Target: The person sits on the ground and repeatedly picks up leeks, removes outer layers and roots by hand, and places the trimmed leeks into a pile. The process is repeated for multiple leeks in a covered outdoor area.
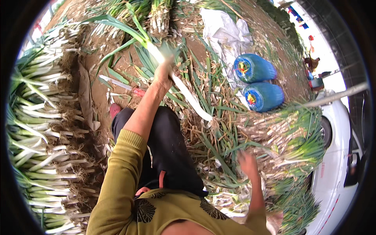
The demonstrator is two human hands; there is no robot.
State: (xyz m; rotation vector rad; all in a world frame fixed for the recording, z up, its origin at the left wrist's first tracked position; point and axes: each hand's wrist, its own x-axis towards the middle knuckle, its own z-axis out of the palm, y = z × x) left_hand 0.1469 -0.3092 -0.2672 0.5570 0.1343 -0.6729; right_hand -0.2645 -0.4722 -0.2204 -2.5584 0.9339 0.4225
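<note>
My left hand (163, 75) is closed round the pale shaft of a leek (188, 94). Its green leaves point up and left, and its root end hangs to the lower right. Off to the right, my right hand (247, 162) is smeared by motion over loose leaves and trimmings, so its fingers do not show clearly. Below the held leek, peeled leaves (199, 76) litter the ground. A knife (117, 83) with a pale blade and red handle lies left of my left forearm.
A long row of leeks (47, 156) with roots lines the left. At right stand two blue cylindrical bundles (264, 96) beside a white plastic sheet (225, 29). Piled thinner leeks or green onions (286, 133) lie nearer, with a white vehicle (333, 164) beyond. Tied bundles (159, 19) lie ahead.
</note>
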